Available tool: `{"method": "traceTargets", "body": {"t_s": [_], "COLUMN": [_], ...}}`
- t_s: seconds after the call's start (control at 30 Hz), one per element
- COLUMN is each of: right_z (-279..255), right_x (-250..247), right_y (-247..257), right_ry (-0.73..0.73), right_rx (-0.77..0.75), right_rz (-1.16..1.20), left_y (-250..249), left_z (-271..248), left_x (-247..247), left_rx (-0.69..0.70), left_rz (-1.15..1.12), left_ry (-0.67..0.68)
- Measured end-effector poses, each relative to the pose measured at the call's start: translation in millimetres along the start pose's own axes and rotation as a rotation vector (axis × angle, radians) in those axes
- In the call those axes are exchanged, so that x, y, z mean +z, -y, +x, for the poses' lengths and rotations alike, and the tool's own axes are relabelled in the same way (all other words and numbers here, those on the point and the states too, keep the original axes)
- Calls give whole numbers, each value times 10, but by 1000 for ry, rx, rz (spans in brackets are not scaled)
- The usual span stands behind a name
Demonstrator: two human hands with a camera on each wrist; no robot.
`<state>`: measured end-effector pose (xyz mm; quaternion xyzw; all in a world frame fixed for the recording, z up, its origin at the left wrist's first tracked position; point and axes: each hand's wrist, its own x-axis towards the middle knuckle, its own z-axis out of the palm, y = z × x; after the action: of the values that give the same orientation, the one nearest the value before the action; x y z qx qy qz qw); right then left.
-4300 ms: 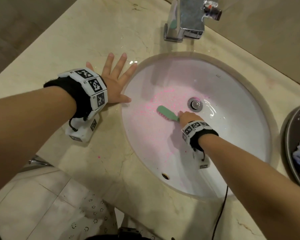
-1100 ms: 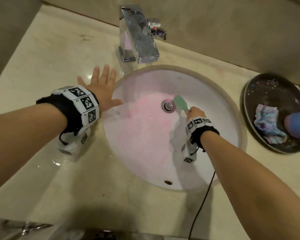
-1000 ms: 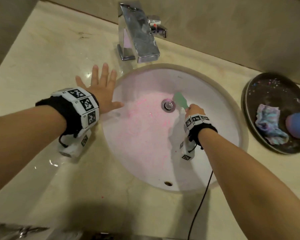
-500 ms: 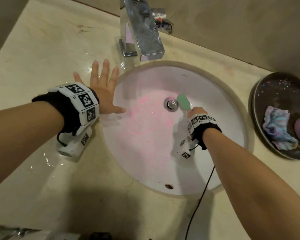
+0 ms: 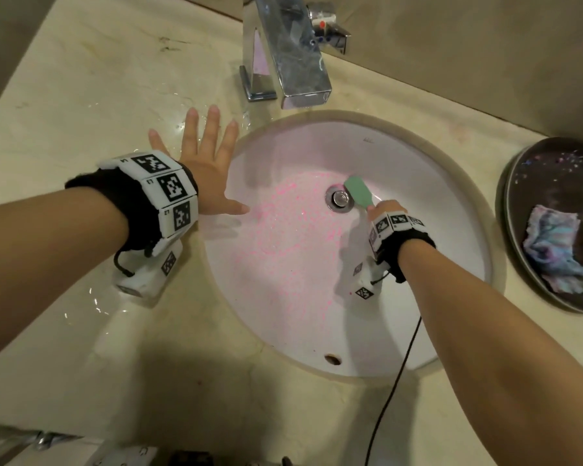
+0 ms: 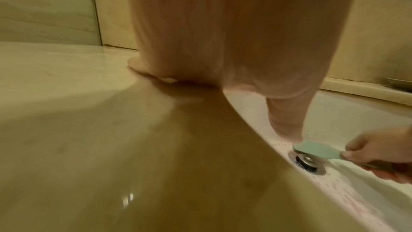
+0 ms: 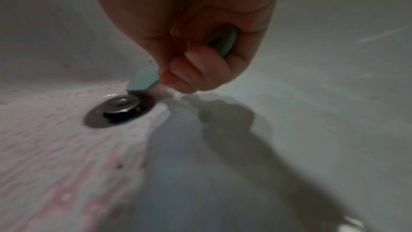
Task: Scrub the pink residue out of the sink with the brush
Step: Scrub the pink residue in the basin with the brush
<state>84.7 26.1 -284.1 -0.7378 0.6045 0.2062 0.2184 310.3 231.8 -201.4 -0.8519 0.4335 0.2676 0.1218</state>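
Here the right grip (image 5: 382,210) clasps the green brush (image 5: 358,191) beside the drain (image 5: 340,198); the left grip (image 5: 206,169) lies flat, no writing legible.

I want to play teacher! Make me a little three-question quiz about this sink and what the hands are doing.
1. True or false: the left hand holds the green brush.
2. Where is most of the pink residue in the sink?
A. left of the drain
B. right of the drain
C. on the faucet
3. Fill in: the brush head sits right beside the metal ____.

Key:
1. False. The right hand grips it; the left hand lies flat on the countertop at the sink's edge.
2. A
3. drain
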Motion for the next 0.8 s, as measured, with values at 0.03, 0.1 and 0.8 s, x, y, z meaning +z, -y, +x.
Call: {"method": "traceTargets", "body": {"t_s": [0.03, 0.1, 0.8], "right_z": [-9, 13, -248], "right_x": [4, 6, -1], "right_y": [55, 73, -422], "right_ry": [12, 6, 220], "right_rx": [-21, -15, 270], "right_rz": [-3, 24, 313], "left_y": [0, -8, -10], "left_z": [2, 4, -22], "left_x": [3, 6, -24], "left_rx": [-1, -1, -2], "left_rz": [-2, -2, 10], "left_ry": [-4, -3, 26]}}
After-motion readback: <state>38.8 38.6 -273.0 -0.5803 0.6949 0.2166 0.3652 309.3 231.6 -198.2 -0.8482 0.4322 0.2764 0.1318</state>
